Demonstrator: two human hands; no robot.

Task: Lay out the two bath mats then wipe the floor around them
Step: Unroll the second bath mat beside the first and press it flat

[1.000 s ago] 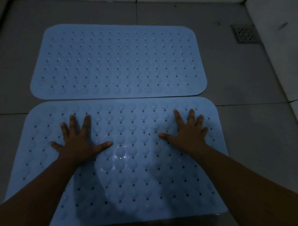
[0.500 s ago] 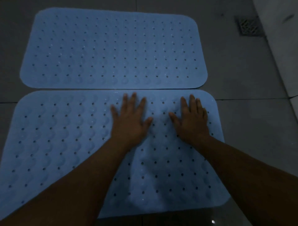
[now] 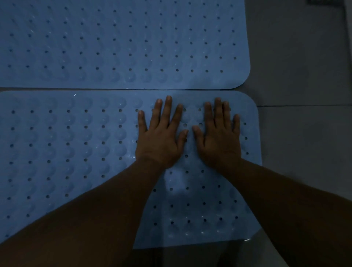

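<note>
Two light blue rubber bath mats with rows of bumps and small holes lie flat on the floor, long edges almost touching. The far mat (image 3: 122,42) fills the top of the view. The near mat (image 3: 66,148) lies below it. My left hand (image 3: 161,141) and my right hand (image 3: 219,141) press palm-down side by side on the near mat's right part, fingers spread, thumbs nearly meeting. Neither hand holds anything. My forearms cover part of the near mat.
Grey floor tiles (image 3: 301,133) with a grout line run along the right of both mats. A corner of a floor drain (image 3: 323,1) shows at the top right edge. A strip of dark floor (image 3: 190,257) shows below the near mat.
My left hand slid right across the near mat, from its left part to beside my right hand. The view moved closer and right, so the mats' left ends are cut off.
</note>
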